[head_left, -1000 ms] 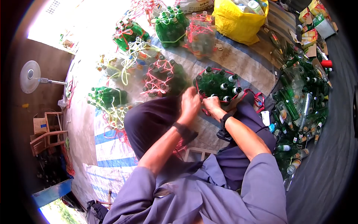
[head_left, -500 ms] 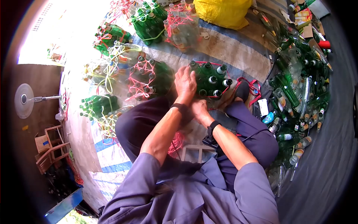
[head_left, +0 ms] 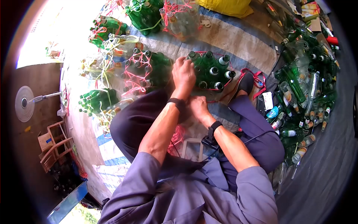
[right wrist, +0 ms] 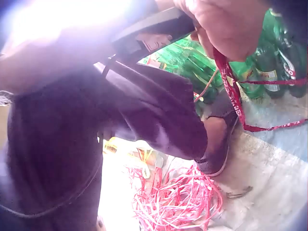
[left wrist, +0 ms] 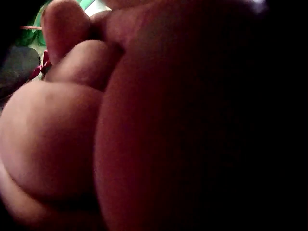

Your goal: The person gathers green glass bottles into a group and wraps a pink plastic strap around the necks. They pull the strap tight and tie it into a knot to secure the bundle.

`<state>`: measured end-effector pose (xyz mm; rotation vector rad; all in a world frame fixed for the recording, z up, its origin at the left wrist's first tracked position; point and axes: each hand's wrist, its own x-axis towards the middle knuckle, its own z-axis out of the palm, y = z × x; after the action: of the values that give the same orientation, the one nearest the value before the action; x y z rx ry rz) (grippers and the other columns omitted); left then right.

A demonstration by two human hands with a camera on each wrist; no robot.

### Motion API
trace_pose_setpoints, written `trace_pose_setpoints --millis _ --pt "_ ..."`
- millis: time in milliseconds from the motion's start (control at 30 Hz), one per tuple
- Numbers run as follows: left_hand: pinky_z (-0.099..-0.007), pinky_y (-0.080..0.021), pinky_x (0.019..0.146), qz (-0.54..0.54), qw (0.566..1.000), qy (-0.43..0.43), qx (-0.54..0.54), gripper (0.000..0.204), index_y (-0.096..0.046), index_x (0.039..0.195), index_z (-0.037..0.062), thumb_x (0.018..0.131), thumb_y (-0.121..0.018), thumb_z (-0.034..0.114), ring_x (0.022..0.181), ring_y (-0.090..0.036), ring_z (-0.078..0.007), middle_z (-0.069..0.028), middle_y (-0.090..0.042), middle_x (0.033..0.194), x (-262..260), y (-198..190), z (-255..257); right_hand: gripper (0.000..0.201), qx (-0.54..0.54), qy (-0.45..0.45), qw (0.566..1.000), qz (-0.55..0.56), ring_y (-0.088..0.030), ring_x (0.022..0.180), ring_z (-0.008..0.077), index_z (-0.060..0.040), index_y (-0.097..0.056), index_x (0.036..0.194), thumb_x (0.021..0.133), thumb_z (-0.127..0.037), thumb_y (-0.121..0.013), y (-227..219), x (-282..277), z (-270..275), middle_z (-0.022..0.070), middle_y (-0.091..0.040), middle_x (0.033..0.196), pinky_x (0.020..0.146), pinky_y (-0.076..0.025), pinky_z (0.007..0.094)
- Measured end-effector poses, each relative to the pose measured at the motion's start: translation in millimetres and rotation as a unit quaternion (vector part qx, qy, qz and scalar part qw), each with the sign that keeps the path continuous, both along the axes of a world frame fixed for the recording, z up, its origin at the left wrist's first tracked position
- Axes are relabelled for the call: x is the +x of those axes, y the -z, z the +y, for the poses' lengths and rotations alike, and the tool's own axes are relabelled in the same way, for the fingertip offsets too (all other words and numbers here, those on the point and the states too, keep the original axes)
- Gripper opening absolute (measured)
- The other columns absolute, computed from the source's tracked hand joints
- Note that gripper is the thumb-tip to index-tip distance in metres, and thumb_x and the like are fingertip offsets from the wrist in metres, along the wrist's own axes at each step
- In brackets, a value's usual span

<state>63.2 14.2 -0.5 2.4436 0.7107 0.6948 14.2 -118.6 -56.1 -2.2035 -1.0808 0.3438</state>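
Note:
A bundle of green bottles [head_left: 214,71] stands in front of me, ringed near the necks by red ribbon. My left hand [head_left: 184,76] is at the bundle's left side, fingers curled. In the left wrist view its fingers [left wrist: 50,130] fill much of the picture, with a bit of red ribbon [left wrist: 46,58] right beside them. Close below that wrist, my right hand [head_left: 198,107] is curled, knuckles up. The right wrist view shows it gripping the printed red ribbon [right wrist: 233,91], which hangs down and runs off to the right. What lies inside the left fist is hidden.
Tied green bottles [head_left: 158,69] stand close on the left, with more bundles [head_left: 145,16] behind. Loose bottles [head_left: 298,89] are heaped at right. Loose red ribbon [head_left: 259,84] lies by my shoe [head_left: 246,83]. Pink twine [right wrist: 175,202] is piled between my legs. A fan [head_left: 24,102] stands far left.
Both hands have left the bundle's near corner: the left moved forward along its left side, the right drew left to below the left wrist. The head view shifted, then settled.

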Motion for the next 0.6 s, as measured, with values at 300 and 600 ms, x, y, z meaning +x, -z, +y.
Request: trace_pose_setpoints --millis 300,600 --pt "-0.0465 -0.048 0.09 0.004 1.0 0.001 0.004 0.013 -0.068 0.101 0.0091 0.091 -0.06 0.012 0.109 -0.058 -0.0367 -0.0132 -0.059 0.121 1.6 0.4 2.6 0.012 0.079 0.126 0.963 0.226 -0.065 0.064 0.0337 -0.0062 -0.064 0.075 0.084 -0.011 -0.059 -37.9 11.0 -3.9 0.0159 -0.065 0.071 0.06 -0.051 0.0464" --pt "-0.0469 -0.048 0.089 -0.011 1.0 -0.012 -0.007 0.013 -0.067 0.099 0.0084 0.089 -0.059 0.008 0.109 -0.058 -0.0372 -0.0132 -0.06 0.12 0.2 2.9 2.4 0.026 0.02 0.105 0.983 0.146 -0.064 0.074 0.0464 0.0007 -0.064 0.076 0.093 -0.017 -0.057 -90.3 46.1 -13.0 0.0271 -0.064 0.074 0.067 -0.052 0.0535"
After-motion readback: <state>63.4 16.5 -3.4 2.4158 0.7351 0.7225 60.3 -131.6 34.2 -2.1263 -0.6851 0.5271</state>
